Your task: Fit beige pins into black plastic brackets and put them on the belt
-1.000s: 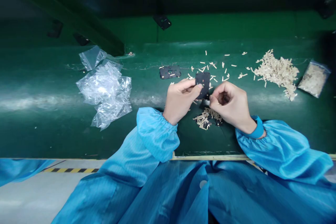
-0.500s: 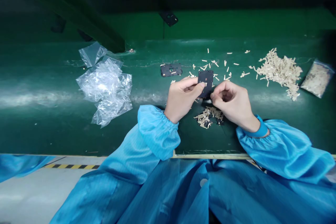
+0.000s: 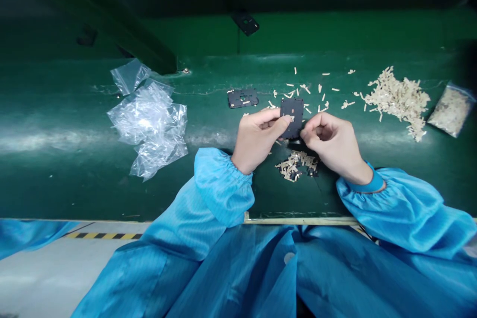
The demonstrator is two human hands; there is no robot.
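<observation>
A flat black plastic plate [image 3: 293, 108] with small holes is held up over the bench by my left hand [image 3: 257, 136], thumb on its face and fingers behind. My right hand [image 3: 330, 141] is closed in a pinch at the plate's lower right edge; what lies between its fingertips, if anything, is hidden. Below the plate, a small heap of pale strips and black bits [image 3: 297, 165] lies between my wrists. A second black plastic part [image 3: 243, 99] with cut-outs rests beyond my left hand. Loose pale strips [image 3: 305, 89] are scattered behind the held plate.
Clear plastic bags [image 3: 149, 117] lie piled at the left. On the right is a large heap of pale strips [image 3: 398, 99], with a filled zip bag [image 3: 451, 109] beside it. A green beam [image 3: 122, 20] slants across the back left. Another black part [image 3: 246, 24] is at the back.
Both hands stay at the plate in almost the same pose. My right hand has shifted very slightly right. The view has moved a little.
</observation>
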